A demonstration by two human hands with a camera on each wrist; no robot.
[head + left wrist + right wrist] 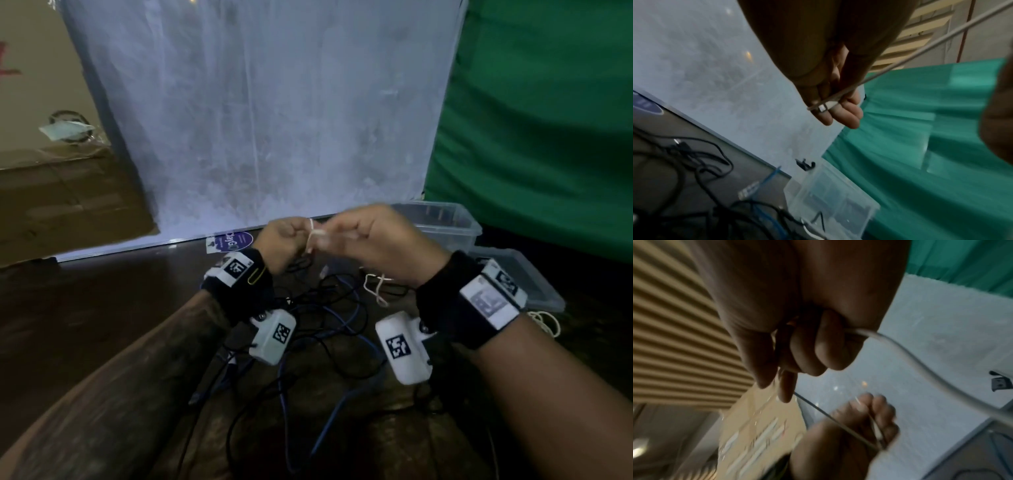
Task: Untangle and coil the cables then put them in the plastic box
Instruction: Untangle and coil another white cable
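Both hands [342, 240] pinch the white cable [311, 236]; left wrist view shows its plug [823, 107]

A purple sticker [236, 240] carries print, perhaps "Clay", otherwise unreadable.

Cables [329, 329] on table [102, 308], centre; box [445, 222] behind right; lid [527, 274] right of cables; board [260, 113] behind.

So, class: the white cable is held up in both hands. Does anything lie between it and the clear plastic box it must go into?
Nothing visible does. The left hand and right hand pinch the white cable in the air, and the plastic box sits open just behind the right hand. The rest of the white cable trails on the table.
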